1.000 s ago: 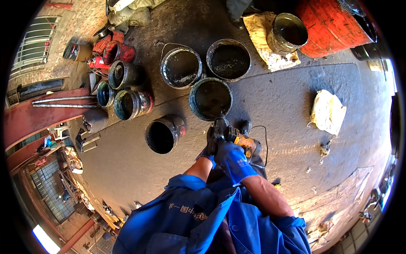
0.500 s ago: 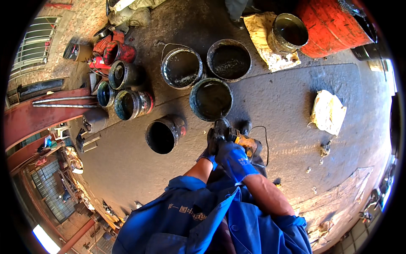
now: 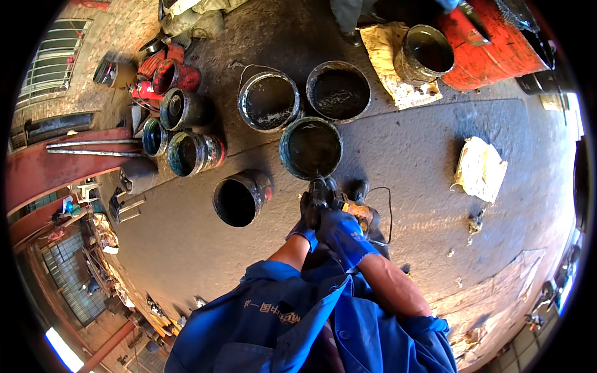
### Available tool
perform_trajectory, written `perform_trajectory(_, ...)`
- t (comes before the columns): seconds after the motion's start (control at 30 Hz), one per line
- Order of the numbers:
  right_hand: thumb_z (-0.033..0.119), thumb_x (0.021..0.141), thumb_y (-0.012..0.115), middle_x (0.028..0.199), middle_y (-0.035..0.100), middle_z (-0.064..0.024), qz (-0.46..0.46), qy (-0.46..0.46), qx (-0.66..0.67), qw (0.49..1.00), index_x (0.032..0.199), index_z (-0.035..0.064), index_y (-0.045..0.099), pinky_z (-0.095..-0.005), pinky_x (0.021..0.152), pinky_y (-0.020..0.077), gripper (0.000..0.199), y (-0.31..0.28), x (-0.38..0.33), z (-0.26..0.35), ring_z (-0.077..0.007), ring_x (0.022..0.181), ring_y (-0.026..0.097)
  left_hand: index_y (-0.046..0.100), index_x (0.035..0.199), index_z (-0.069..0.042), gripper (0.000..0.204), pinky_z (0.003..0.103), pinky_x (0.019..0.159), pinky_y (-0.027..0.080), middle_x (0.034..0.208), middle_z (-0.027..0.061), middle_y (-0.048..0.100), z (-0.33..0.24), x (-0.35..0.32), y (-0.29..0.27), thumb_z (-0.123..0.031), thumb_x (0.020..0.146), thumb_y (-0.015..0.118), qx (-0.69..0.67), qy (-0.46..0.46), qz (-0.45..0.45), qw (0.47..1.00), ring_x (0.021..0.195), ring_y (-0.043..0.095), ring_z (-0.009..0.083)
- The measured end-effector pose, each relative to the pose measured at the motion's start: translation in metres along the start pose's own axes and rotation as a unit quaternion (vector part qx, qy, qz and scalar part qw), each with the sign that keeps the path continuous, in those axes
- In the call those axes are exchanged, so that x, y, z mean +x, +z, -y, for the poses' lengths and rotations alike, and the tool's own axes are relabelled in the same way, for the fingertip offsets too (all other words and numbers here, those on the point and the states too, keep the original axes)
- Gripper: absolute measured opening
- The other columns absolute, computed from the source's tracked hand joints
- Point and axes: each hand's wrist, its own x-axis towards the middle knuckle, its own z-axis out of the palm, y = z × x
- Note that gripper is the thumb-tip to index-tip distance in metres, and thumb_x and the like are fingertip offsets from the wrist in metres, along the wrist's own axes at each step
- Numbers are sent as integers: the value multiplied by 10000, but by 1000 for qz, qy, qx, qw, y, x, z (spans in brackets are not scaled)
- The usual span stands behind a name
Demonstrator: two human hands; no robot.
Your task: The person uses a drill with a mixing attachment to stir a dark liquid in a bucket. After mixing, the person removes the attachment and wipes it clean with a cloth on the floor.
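Grasping a dark-and-orange power tool (image 3: 359, 212) with the clenched fingers of the left hand (image 3: 308, 216) and right hand (image 3: 339, 227), gloved in blue. Holding it close to the near rim of a round bucket (image 3: 285, 148) of dark liquid (image 3: 311, 148) on the floor (image 3: 423, 161); cannot tell whether touching. Standing well apart from a pale sack (image 3: 482, 168).

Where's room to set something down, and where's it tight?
Bare floor lies between the bluish-rimmed bucket and the pale sack; another patch, between the lone black bucket and the blue jacket. Crowded: around the power tool, hemmed by that bucket and a boot, and the bucket cluster at left.
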Motion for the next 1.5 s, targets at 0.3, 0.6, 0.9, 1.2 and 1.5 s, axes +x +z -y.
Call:
perform_trajectory(0.3,247,814,670,1004,752,-92,102,46,-68,991,1091,169,725,-503,816,550,293,34,56,3,-312,897,718,480,1462,-133,703,463,1120,387,1405,133,548,-49,10,-39,-610,961,355,158,97,-65,981,1254,527,331)
perform_trajectory(0.6,192,829,630,904,724,-217,-98,-22,-18,995,1088,51,679,-454,654,566,298,9,18,11,-355,801,720,520,1409,-100,708,473,1091,419,1374,156,571,-51,22,-34,-620,950,378,156,43,-60,985,1230,554,332)
perform_trajectory(0.9,213,851,618,878,734,-185,-89,-2,-37,995,1096,70,674,-452,635,570,289,17,18,8,-337,788,727,529,1373,-96,581,432,1098,393,1338,113,573,-38,15,-2,-517,999,388,166,21,-41,985,1213,527,295)
perform_trajectory(1.2,241,758,713,981,755,-152,-94,20,17,995,990,90,743,-445,723,593,278,17,29,14,-312,885,747,486,1431,-96,595,413,1137,361,1381,109,549,-51,22,-8,-500,1004,396,152,22,-46,987,1263,508,275)
perform_trajectory(1.5,253,824,660,922,736,-206,-81,46,14,996,1097,85,687,-470,696,590,321,12,17,15,-349,849,734,517,1397,-100,573,417,1128,369,1356,107,562,-41,17,6,-495,1003,384,164,-29,33,985,1238,521,285)
